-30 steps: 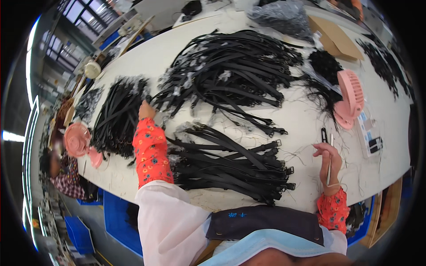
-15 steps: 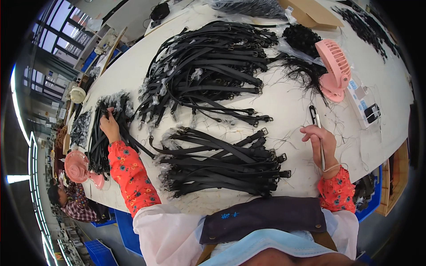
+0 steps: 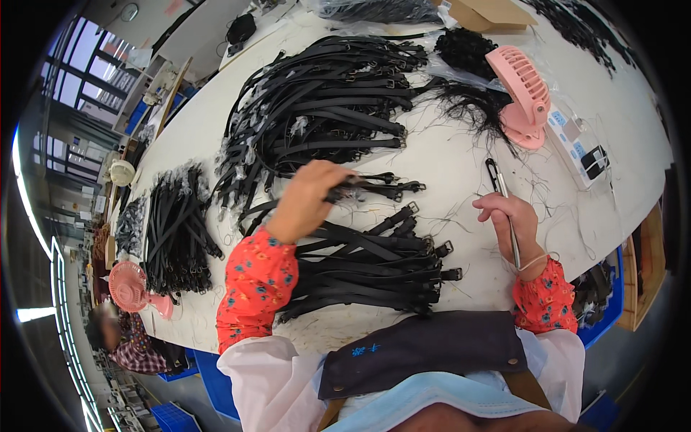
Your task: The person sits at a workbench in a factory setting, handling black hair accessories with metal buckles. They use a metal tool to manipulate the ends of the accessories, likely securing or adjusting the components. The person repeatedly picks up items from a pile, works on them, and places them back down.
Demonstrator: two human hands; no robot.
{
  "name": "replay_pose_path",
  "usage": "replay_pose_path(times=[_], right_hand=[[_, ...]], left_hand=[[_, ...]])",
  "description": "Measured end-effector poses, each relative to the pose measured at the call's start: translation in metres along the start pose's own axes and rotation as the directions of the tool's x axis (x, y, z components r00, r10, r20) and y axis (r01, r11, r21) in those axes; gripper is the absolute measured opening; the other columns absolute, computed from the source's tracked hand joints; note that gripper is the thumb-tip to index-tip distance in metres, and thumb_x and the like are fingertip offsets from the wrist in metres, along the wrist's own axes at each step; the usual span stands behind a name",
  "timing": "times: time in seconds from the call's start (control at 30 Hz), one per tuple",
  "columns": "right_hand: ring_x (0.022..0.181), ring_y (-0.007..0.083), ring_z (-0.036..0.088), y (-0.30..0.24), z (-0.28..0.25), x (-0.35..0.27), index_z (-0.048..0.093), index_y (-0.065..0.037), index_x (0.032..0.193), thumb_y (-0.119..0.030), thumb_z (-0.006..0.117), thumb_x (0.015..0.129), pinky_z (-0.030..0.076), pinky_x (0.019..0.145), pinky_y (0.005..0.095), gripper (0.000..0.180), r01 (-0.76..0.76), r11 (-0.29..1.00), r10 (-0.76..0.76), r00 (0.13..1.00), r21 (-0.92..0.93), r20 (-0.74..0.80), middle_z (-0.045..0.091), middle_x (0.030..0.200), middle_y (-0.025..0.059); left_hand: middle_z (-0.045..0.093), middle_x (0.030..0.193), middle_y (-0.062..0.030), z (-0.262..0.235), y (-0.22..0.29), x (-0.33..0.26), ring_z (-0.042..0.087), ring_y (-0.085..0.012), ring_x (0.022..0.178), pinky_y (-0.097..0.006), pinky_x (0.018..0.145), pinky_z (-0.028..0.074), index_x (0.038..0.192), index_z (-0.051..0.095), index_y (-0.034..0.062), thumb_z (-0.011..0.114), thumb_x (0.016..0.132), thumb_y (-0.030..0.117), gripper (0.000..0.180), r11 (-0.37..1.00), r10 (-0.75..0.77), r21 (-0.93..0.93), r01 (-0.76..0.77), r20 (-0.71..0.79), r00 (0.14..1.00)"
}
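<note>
By the big strap pile [image 3: 338, 111], move the left hand [image 3: 306, 200] gently, its grip too blurry to tell; the right hand [image 3: 520, 223] holds a silver stick [image 3: 514, 246].

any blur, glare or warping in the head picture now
Head view: the left hand looks motion-blurred, the right hand sharper; head view: the white table has a fisheye-bowed edge, image corners black; head view: ceiling lights at far left glare white.
</note>
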State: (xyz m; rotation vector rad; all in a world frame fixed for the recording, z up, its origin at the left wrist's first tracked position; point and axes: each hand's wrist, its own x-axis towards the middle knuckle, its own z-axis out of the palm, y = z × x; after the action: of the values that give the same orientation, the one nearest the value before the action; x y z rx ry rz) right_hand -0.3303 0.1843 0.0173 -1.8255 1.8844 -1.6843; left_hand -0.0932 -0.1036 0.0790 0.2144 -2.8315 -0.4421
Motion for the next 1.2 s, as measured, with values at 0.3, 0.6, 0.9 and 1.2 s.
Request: replay_pose_path(times=[0.3,0.6,0.9,1.2], right_hand=[[0.065,0.0224,0.066,0.001,-0.008,-0.001,0.065,-0.007,0.105,-0.01,0.054,0.099,0.05,0.06,0.0341,0.013,0.003,0.994,0.008,0.995,-0.105,0.103,0.07,0.086,0.0098],[0.065,0.0221,0.066,-0.002,-0.007,0.002,0.063,-0.007,0.107,-0.007,0.055,0.098,0.05,0.06,0.0324,0.013,0.07,0.996,-0.068,0.997,-0.064,0.041,0.068,0.083,0.0098],[0.064,0.0209,0.066,-0.005,-0.004,0.001,0.064,-0.007,0.106,-0.008,0.054,0.099,0.05,0.059,0.0313,0.013,0.085,0.996,-0.085,0.996,-0.027,-0.001,0.068,0.083,0.0106],[0.065,0.0208,0.066,-0.009,-0.003,0.002,0.066,-0.006,0.104,-0.007,0.054,0.098,0.05,0.059,0.0311,0.013,0.023,0.999,-0.022,0.999,-0.035,0.035,0.067,0.082,0.0109]], left_hand=[[0.059,0.124,-0.0195,0.078,0.001,0.021,0.054,-0.039,0.118,-0.046,0.101,0.044,0.137,0.049,0.0042,0.072,0.066,-0.007,0.075,0.996,0.067,-0.073,-0.056,0.166,0.984],[0.069,0.097,-0.0119,0.045,0.007,0.028,0.067,-0.0321,0.094,-0.039,0.083,0.051,0.112,0.062,0.0056,0.071,0.072,-0.003,0.042,0.998,-0.002,-0.066,0.011,0.13,0.991],[0.041,0.068,0.004,-0.164,-0.031,-0.026,0.032,-0.0064,0.05,-0.025,0.05,0.03,0.115,0.057,0.0114,0.059,0.102,0.018,0.015,0.687,-0.48,-0.624,-0.372,-0.774,0.412],[0.046,0.068,0.0052,-0.192,-0.012,-0.068,0.034,-0.0024,0.051,-0.022,0.05,0.025,0.117,0.062,0.0008,0.064,0.1,0.018,0.024,0.954,-0.293,-0.299,0.035,-0.894,0.339]])
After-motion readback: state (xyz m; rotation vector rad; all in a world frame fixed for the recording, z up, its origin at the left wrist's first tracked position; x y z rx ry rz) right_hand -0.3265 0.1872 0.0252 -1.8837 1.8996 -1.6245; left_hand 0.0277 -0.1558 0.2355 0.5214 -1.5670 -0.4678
